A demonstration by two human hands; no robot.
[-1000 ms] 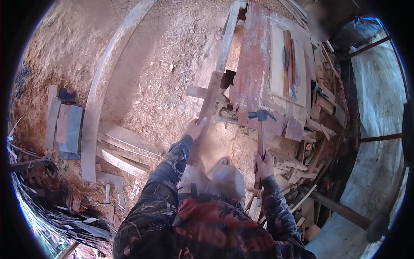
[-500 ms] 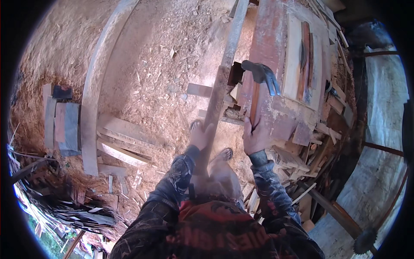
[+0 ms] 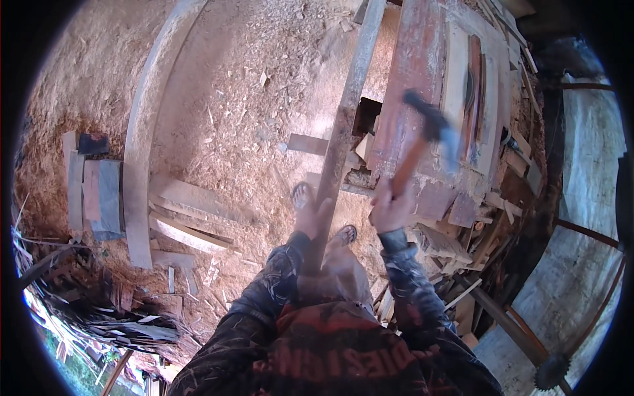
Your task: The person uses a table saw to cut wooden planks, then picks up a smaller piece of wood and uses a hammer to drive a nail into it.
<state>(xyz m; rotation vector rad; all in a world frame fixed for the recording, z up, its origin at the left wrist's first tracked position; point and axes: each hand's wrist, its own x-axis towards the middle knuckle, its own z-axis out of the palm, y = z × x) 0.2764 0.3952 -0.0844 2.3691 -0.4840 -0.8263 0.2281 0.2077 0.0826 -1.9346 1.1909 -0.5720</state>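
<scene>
In my right hand [image 3: 391, 210] is a claw hammer [image 3: 411, 158], gripped by its wooden handle. Its dark head is smeared by motion above the reddish plank at the right. My left hand [image 3: 314, 214] is wrapped round a long, narrow wooden beam [image 3: 340, 142], which runs from my lap away toward the far edge. A dark rectangular block [image 3: 366, 117] sits against the beam's right side, with small wood offcuts below it. A short grey board [image 3: 307, 144] meets the beam from the left.
A wide reddish plank [image 3: 406, 86] and stacked boards [image 3: 456, 79] lie to the right. On the left stand a long pale beam [image 3: 142, 132] and short blocks [image 3: 102, 191]. Wood shavings cover the ground [image 3: 244, 99]. A round toothed blade [image 3: 552, 371] is at lower right.
The hammer has swung rightward and tilted, its head now blurred. My right hand has turned with the handle. My left hand has shifted slightly right along with the beam.
</scene>
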